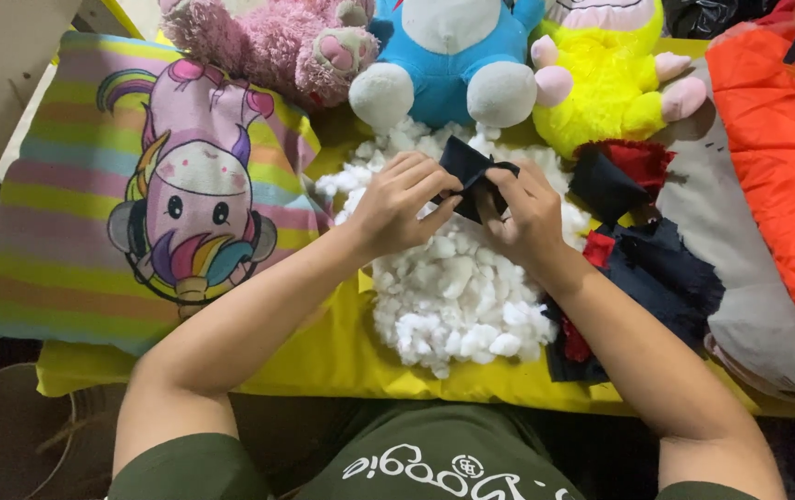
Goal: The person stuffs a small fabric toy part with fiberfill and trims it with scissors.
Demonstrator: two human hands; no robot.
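**Both hands on a dark cloth piece above the stuffing pile**

Your left hand [395, 206] and right hand [525, 218] meet just above the centre of the frame, and both pinch the same small dark navy fabric piece [469, 167]. The fingers of each hand are curled closed on its edges, so the cloth is stretched and folded between them; whether it forms a pocket with anything inside, you cannot tell from this view.

Directly under your hands lies a loose heap of white fibre stuffing [457, 296], spread over the yellow cloth [323, 356] that covers the work surface. The heap runs from the upper centre down toward the lower centre of the frame.

To the right of your right wrist sits a pile of navy and red fabric scraps [643, 250], touching the edge of the stuffing. Further right, an orange padded cloth [782, 157] fills the frame's right edge.

Along the top edge stand three plush toys: a pink one [268, 37] at upper left, a blue-and-white one [448, 56] at centre, and a yellow one [601, 79] beside it. A striped unicorn pillow [138, 185] lies at the left.
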